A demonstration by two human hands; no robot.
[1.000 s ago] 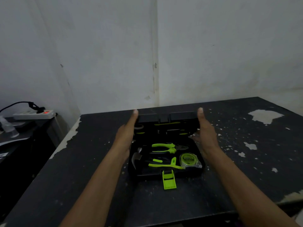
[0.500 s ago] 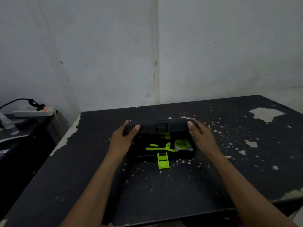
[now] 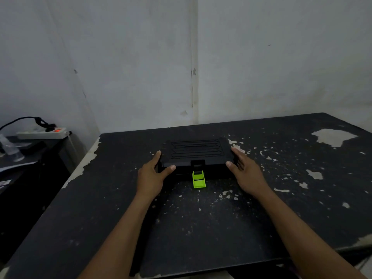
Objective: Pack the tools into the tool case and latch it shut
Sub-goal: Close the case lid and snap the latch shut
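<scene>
The black tool case [image 3: 196,153] lies flat on the black table [image 3: 201,218] with its ribbed lid down, so the tools are hidden inside. Its bright green latch [image 3: 198,179] hangs open at the front middle, lying flat on the table. My left hand [image 3: 152,174] rests at the case's front left corner, thumb on the lid edge and fingers along the side. At the front right corner my right hand [image 3: 244,172] sits the same way, thumb touching the lid edge.
The table top has patches of chipped paint. White walls meet in a corner just behind the table. A lower dark surface on the left carries a white power strip [image 3: 42,133] with a red light, a cable, and a clear bottle [image 3: 10,148].
Both hands have swung the lid from upright down onto the base. The green tools, visible before, are now covered. The latch has stayed flat on the table.
</scene>
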